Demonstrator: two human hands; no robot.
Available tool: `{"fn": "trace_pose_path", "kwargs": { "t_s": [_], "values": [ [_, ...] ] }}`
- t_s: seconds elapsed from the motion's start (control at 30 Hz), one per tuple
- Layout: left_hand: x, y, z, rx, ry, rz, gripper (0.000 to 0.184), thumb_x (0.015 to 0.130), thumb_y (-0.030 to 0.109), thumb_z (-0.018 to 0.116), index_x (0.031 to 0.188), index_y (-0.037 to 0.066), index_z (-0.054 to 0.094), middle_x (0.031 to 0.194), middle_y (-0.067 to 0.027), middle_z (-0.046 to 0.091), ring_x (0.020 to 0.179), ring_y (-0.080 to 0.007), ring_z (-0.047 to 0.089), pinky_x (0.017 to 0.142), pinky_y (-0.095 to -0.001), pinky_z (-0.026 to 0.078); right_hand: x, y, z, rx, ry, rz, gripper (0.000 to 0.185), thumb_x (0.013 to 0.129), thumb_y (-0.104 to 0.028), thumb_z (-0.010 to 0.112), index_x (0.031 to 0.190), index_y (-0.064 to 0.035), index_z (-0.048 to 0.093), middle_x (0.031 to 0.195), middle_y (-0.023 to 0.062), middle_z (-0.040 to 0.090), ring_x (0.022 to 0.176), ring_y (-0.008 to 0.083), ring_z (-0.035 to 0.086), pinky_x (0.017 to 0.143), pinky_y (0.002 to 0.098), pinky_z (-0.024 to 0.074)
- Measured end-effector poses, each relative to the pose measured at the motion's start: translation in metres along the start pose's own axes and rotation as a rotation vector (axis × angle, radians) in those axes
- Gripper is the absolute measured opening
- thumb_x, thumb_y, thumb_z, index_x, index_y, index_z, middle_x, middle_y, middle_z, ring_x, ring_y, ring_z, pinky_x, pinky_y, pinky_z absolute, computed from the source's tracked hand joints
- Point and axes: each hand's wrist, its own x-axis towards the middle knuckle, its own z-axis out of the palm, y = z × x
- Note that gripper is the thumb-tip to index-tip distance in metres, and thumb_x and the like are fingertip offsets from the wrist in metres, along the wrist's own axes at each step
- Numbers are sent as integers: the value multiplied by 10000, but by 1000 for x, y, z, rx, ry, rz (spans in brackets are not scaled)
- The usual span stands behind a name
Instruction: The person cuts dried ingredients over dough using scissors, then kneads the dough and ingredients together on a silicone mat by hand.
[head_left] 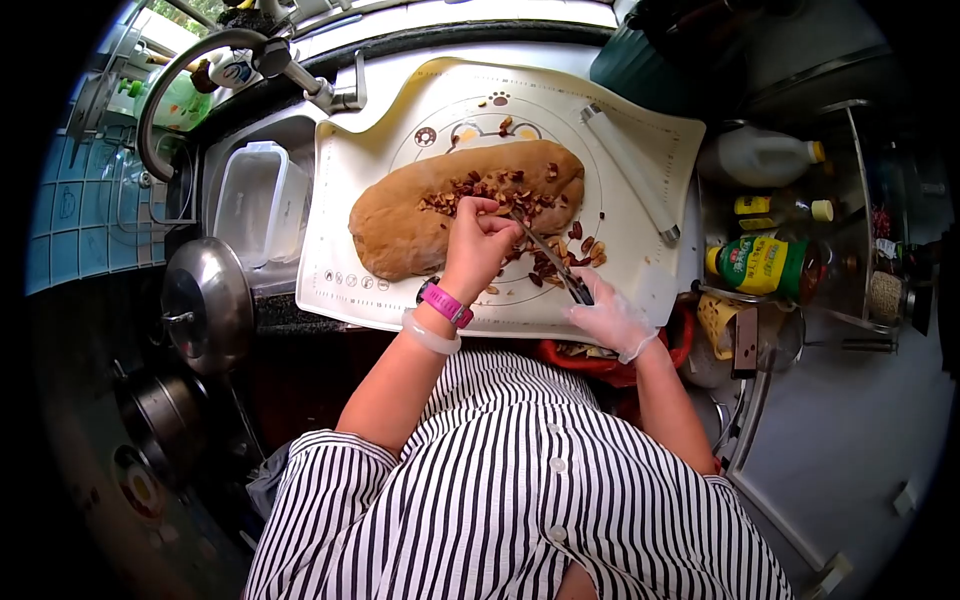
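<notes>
A long brown slab of dough [400,225] lies on a cream kneading mat [345,195]. Chopped nuts [470,187] are scattered over its middle, and loose whole nuts [590,250] lie beside its lower right edge. My left hand [478,245], bare, is above the dough with thumb and fingers pinched; what they hold is too small to make out. In a clear plastic glove, my right hand [612,318] is closed round the dark handles of metal scissors [548,252]. Their blades point up and left, with the tips beside my left fingertips.
A white rolling pin [632,178] lies along the mat's right side. Left of the mat, a clear plastic box [262,200] sits in the sink below a curved faucet [160,110]. Bottles [760,265] stand on a rack at right; a metal lid [208,305] is at lower left.
</notes>
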Motion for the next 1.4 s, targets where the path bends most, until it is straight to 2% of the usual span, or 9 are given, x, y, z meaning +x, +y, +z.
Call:
{"fn": "trace_pose_path", "kwargs": {
  "t_s": [0.2,0.3,0.53,0.7,0.8,1.03,1.1,1.2,1.4],
  "values": [
    [-1,7,-8,-94,-3,-81,383,889,-35,716,1185,-16,473,1002,-149,717,862,-160,684,730,-283,565,12,5,3,14,-61,61,555,831,-299,673,1290,-8,565,1115,284,671,1066,444,639,960,451,498],
    [-6,12,-9,-144,-14,-38,390,887,-63,698,1198,-16,467,1021,-160,709,898,-176,693,770,-292,578,16,5,6,-19,-49,51,512,840,-294,662,1255,-6,581,1081,275,677,1036,433,645,936,454,499],
    [9,-2,-20,-79,36,-67,424,884,-87,681,1214,-9,427,1027,-172,700,912,-193,704,786,-297,590,20,-12,4,20,-77,139,459,861,-312,663,1199,-7,598,1028,255,685,994,410,659,907,452,505],
    [12,5,-24,-91,27,-101,435,880,-74,685,1207,-15,404,974,-160,706,838,-182,709,710,-292,594,15,-14,4,101,-54,133,579,853,-319,682,1331,-15,564,1207,262,667,1144,397,632,1010,416,479],
    [13,5,-24,-66,-8,-89,437,892,-48,694,1224,-21,411,952,-146,707,847,-189,725,725,-275,590,16,-15,2,44,-117,95,645,845,-316,686,1391,-13,527,1282,259,643,1207,393,607,1054,400,458],
    [16,14,-25,-55,-9,-117,463,859,-45,717,1196,-21,399,933,-163,712,793,-194,724,661,-289,584,21,-16,7,1,-77,61,585,854,-305,671,1348,-17,548,1213,262,657,1159,406,619,1020,424,473],
    [15,18,-26,-51,9,-155,466,854,-50,719,1191,-23,396,928,-167,716,790,-195,726,656,-292,585,23,-23,3,18,-194,157,532,867,-302,662,1318,-35,572,1160,252,675,1122,404,633,1001,429,483],
    [17,17,-27,-50,6,-161,466,855,-53,723,1184,-25,394,925,-174,717,773,-194,726,650,-296,588,27,-17,11,4,-117,136,501,873,-298,656,1304,-53,588,1126,238,690,1101,393,647,986,422,492],
    [15,16,-28,-55,17,-140,453,868,-64,720,1183,-28,397,918,-175,714,762,-197,730,645,-291,593,21,-15,11,103,-122,156,576,868,-327,665,1344,-18,570,1259,241,657,1190,391,611,1041,411,461]
  ]
}}
